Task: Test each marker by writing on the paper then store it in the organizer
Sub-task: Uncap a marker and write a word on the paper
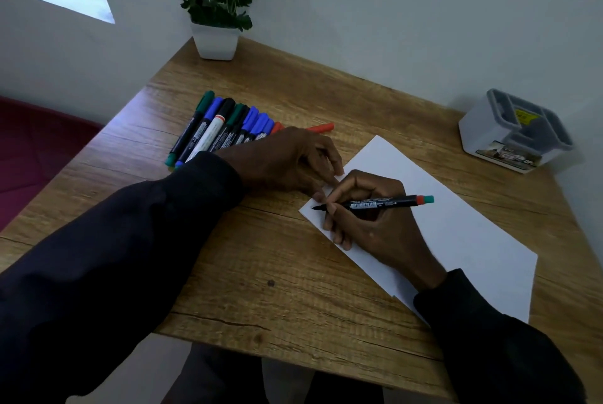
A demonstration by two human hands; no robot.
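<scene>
A white sheet of paper lies slanted on the wooden table. My right hand grips an uncapped black marker with a red and green end, its tip resting on the paper's near-left corner. My left hand rests on the table, fingers curled, touching that corner of the paper; whether it holds a cap is hidden. A row of several capped markers in green, blue, black and red lies behind my left hand. The grey-and-white organizer stands at the far right.
A white pot with a green plant stands at the table's far corner by the wall. The wooden table ends at a front edge near my body. A dark red seat is on the left, below the table.
</scene>
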